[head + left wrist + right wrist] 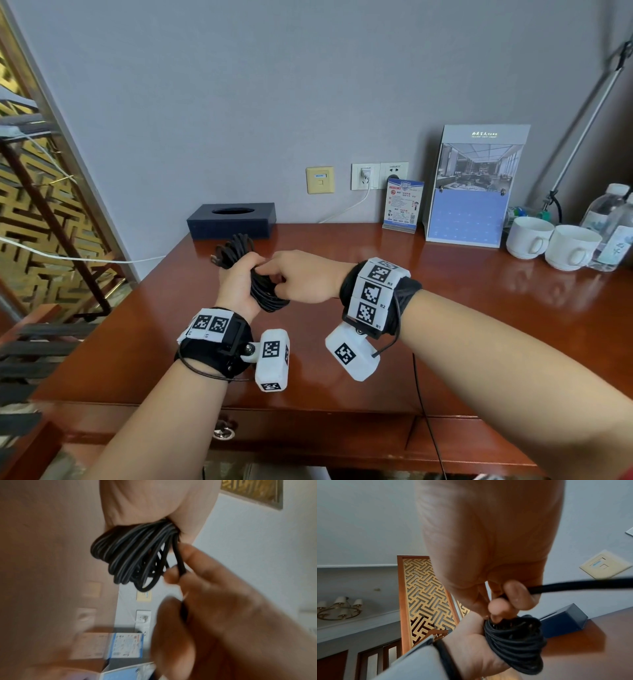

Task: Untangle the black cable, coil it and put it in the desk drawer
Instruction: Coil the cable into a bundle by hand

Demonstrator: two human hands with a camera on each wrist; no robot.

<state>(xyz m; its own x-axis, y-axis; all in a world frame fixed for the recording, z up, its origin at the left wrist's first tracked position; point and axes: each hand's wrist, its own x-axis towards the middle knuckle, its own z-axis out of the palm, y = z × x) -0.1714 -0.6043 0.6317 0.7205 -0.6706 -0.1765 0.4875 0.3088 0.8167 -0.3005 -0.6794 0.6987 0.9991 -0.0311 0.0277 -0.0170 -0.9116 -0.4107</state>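
Desk [445, 308]: brown wood surface. Both hands work above its left part.
Drawer [308, 426]: front panel below the near desk edge, closed. A ring pull [223, 432] shows at the left of the front.
Tissue box [231, 220]: dark, at the back of the desk, beyond the hands.
Cups [551, 244]: two white cups at the back right, well apart from the work.
Left hand [239, 284]: grip clamped on the black cable [265, 291]. The bundled loops run through the palm, clear of the desk.
Right hand [301, 277]: grip pinched on one strand of the cable beside the bundle. The right wrist view shows that strand running from between the fingertips [516, 595] out to the right.
Cable state: most of the length lies in a tight coil. The plug end [215, 259] sticks out at the far side of the left hand.
Step in hand: judged as coiling, near its end, with the last strand being laid or tucked.
Next move: secure the loose strand so the coil holds. Free one hand, pull the drawer open by the ring, then set the coil inside.
Risk: loops may spring loose when one hand lets go.
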